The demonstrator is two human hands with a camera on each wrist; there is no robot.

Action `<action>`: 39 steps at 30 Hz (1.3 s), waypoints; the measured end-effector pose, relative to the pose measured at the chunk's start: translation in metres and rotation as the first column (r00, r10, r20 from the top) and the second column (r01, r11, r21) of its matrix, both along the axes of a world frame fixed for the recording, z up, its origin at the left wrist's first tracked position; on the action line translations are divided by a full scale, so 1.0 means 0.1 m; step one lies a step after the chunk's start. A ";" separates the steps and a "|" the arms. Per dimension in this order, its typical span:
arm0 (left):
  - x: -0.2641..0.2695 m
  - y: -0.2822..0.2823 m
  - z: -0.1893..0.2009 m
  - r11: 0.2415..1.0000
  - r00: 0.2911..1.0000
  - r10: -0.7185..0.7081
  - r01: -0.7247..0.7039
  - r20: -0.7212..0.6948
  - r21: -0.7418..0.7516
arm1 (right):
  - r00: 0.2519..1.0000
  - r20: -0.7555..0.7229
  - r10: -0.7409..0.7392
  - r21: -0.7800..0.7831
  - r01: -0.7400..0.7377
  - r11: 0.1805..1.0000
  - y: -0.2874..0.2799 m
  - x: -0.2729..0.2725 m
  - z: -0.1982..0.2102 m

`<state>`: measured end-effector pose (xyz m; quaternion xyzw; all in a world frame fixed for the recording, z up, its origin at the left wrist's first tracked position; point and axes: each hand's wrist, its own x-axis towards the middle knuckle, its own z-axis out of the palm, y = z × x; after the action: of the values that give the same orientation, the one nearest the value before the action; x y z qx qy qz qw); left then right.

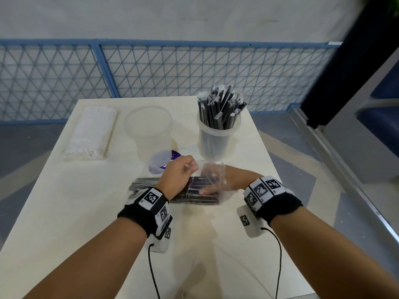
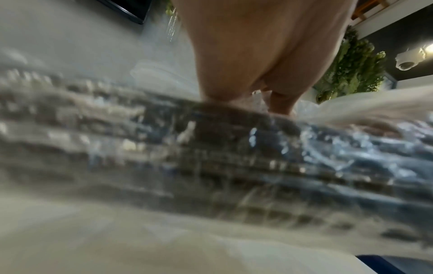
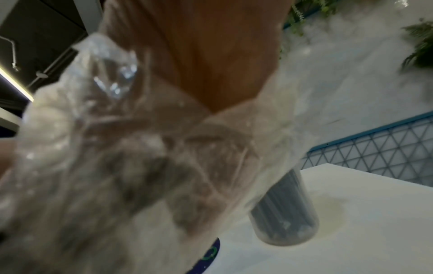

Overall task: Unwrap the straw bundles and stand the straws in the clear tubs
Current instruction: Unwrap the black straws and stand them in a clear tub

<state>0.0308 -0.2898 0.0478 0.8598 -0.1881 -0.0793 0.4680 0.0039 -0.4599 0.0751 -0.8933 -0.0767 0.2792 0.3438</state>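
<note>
Table (image 1: 86,212) layout from your seat: wrapped straw pack (image 1: 91,132) far left, empty tub (image 1: 149,128) right of it, straw-filled tub (image 1: 218,134) further right. Lid (image 1: 164,161) in front of the empty tub. Half-unwrapped straw bundle (image 1: 194,192) nearest you, under both hands.

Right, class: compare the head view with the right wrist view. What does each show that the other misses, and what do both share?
Only the head view shows the empty clear tub, the white straw bundle, the left hand pinching the clear wrap, and the black straw bundle lying on the table. Only the right wrist view shows the ferns and the ceiling light strip. Both show the wrap over the right hand, the tub of black straws and the blue mesh fence.
</note>
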 end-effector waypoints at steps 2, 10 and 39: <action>-0.01 -0.03 0.02 1.000 1.000 0.010 -0.010 0.012 -0.019 | 1.000 0.021 -0.015 0.025 0.015 1.000 0.00 0.00 0.01; 0.04 0.00 0.20 0.992 0.988 -0.120 0.124 -0.098 0.031 | 0.960 -0.192 -0.202 0.527 0.275 0.805 -0.16 -0.04 0.15; 0.17 -0.06 -0.13 0.921 0.864 -0.347 0.388 -0.364 0.042 | 0.654 -0.392 -0.647 0.894 0.438 -0.099 -0.30 -0.04 0.14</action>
<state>0.0479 -0.2959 0.0351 0.8053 -0.2575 -0.3291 0.4206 0.0000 -0.4900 0.0889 -0.4367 0.1105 -0.0770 0.8895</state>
